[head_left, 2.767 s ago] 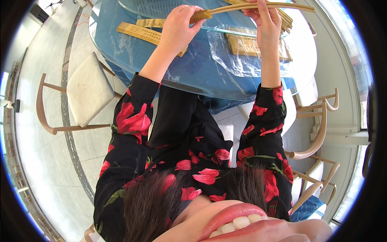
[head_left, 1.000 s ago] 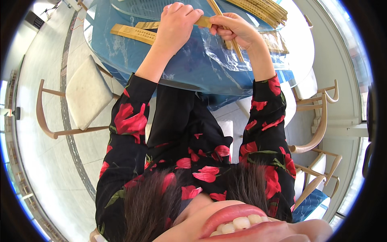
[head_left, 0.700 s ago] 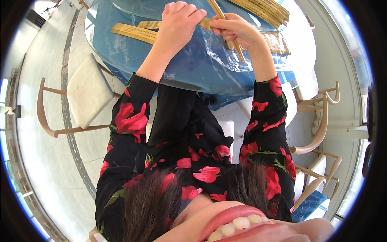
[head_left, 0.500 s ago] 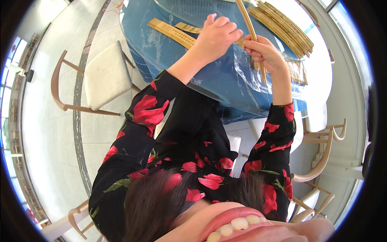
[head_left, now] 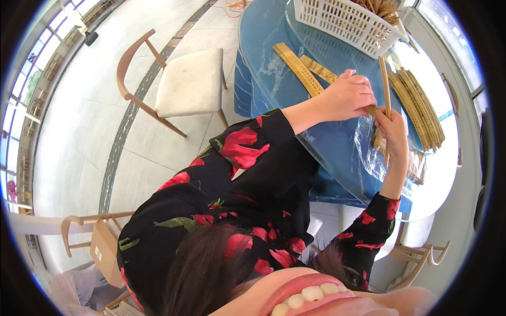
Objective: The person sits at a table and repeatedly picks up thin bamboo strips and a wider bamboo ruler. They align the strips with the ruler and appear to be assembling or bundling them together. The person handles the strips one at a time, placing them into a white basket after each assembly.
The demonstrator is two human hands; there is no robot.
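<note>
1. So, right hand [head_left: 391, 125] pinches a thin bamboo strip [head_left: 385, 89] upright; left hand [head_left: 348, 95] curls beside it, gripping a flat slat [head_left: 372, 110].
2. Looks light, springy, probably splintery — best gripped low.
3. More strips lie beyond both hands on the counter [head_left: 337, 142].

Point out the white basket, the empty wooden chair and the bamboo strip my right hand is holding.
white basket [head_left: 337, 21], head view, slotted side wall.
wooden chair [head_left: 190, 81], head view, seat cushion.
bamboo strip [head_left: 385, 79], head view, upper shaft.

- We've got bright daylight flooding in, windows on both sides.
- Glare washes out the table [head_left: 448, 174] at right.
- Fisheye bends the floor lines; black rim all round.
- Close foreground is soft, rest sharp.
</note>
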